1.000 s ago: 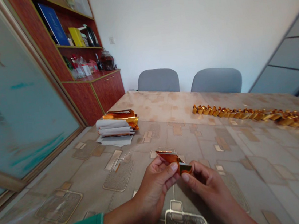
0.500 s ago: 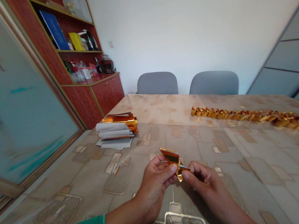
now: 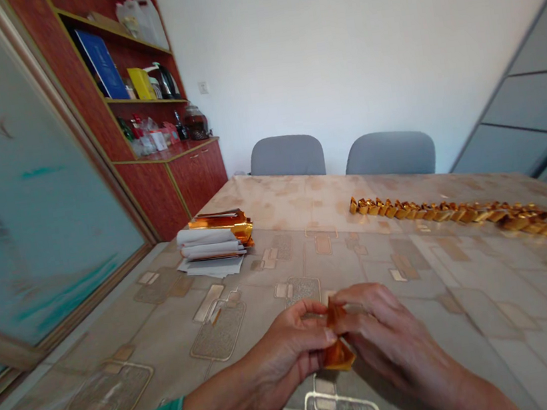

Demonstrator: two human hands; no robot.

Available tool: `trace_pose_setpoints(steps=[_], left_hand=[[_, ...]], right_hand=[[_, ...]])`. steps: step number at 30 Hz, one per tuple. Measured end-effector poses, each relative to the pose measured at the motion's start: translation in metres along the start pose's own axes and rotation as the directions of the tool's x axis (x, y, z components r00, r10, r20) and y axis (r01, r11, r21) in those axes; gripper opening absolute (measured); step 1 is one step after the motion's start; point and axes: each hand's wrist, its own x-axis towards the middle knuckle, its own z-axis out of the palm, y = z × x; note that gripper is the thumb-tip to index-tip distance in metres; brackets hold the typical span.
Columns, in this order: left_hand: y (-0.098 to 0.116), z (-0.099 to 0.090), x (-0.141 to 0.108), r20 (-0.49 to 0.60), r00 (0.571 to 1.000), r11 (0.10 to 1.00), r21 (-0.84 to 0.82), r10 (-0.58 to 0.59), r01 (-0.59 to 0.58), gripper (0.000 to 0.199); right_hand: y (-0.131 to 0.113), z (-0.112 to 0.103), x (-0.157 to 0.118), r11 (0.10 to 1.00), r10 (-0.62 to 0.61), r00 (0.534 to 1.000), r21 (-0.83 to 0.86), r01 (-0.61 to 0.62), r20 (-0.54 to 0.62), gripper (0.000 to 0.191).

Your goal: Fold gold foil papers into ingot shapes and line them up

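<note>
A small folded piece of gold foil paper (image 3: 340, 355) is held between both hands above the patterned tablecloth. My left hand (image 3: 285, 348) pinches its left side between thumb and fingers. From the right, my right hand (image 3: 387, 324) grips the upper part, its fingers curled over the top and hiding some of the foil. The lower end of the piece flares out below the fingers. A stack of gold and white paper sheets (image 3: 211, 250) lies at the left. Folded gold pieces (image 3: 448, 212) stand in a long row at the right.
Two grey chairs (image 3: 287, 156) stand behind the table's far edge (image 3: 270, 177). A red wooden cabinet (image 3: 198, 171) with bottles, a kettle and boxes on its shelves is at the back left. A frosted glass panel (image 3: 25, 197) is on the left.
The gold piece has turned in my hands, its wider part now pointing down. My right hand has moved up, its fingers now over the top of the foil.
</note>
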Motion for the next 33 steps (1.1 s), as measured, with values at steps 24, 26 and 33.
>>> trace_pose_setpoints(steps=[24,26,33], left_hand=[[-0.001,0.007,0.005,-0.12,0.938,0.93,0.221,0.324,-0.293,0.037],[0.002,0.005,0.004,-0.163,0.953,0.962,0.139,0.257,-0.235,0.037],[0.008,0.005,-0.005,-0.101,0.993,0.993,0.106,0.06,-0.049,0.038]], right_hand=[[0.004,0.041,-0.004,0.469,0.607,0.793,0.784,-0.406,0.047,0.032],[0.008,0.035,-0.01,0.522,0.575,0.818,0.754,-0.398,0.033,0.029],[0.015,0.008,-0.012,1.0,-0.005,0.995,-0.005,0.005,-0.102,0.039]])
